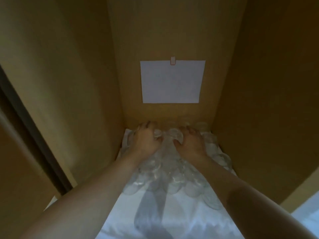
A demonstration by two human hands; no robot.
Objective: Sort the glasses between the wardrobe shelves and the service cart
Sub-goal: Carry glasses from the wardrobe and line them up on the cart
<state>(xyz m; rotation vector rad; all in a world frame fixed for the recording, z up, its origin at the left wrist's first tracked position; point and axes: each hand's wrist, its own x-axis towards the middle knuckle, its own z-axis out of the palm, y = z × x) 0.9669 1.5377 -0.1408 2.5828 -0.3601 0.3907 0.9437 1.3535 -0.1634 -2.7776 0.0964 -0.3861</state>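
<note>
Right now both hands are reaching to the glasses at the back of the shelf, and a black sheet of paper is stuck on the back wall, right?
Almost. The sheet of paper on the back wall is white, not black, as the head view shows. The rest holds: the left hand and the right hand both reach to the glasses at the back of the shelf.

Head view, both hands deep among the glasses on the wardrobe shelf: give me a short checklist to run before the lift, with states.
1. Left hand grips a glass: ok, fingers curled round one.
2. Right hand grips a glass: ok.
3. Neighbouring glasses stand clear: not ok, tightly packed beneath both forearms.
4. White liner lies flat: ok at the front.
5. Held glasses intact: cannot tell, too blurred.
6. Service cart in view: not ok.
</note>
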